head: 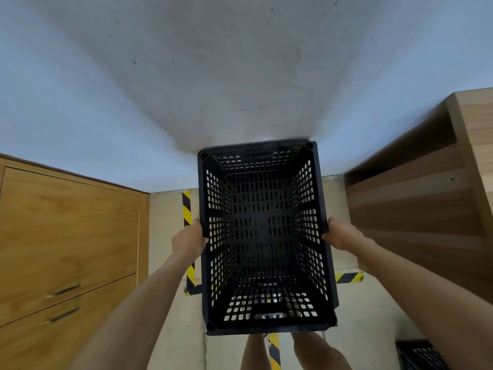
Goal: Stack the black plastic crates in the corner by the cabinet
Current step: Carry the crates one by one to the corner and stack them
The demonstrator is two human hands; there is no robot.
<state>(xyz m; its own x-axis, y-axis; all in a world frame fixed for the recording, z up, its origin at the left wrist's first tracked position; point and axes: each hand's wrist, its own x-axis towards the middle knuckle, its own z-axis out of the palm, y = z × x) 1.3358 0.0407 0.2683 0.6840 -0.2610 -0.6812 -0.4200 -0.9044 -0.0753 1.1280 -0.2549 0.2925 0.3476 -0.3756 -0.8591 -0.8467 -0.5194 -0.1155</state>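
A black perforated plastic crate fills the middle of the head view, its open top facing me. My left hand grips its left rim and my right hand grips its right rim, so the crate hangs between my arms above the floor. Its far end reaches close to the pale wall. Part of another black crate shows at the bottom right on the floor. Whether another crate lies beneath the held one is hidden.
A wooden cabinet with two handled doors stands at the left. An open wooden shelf unit stands at the right. Yellow-black hazard tape marks the beige floor around the crate. My legs show below it.
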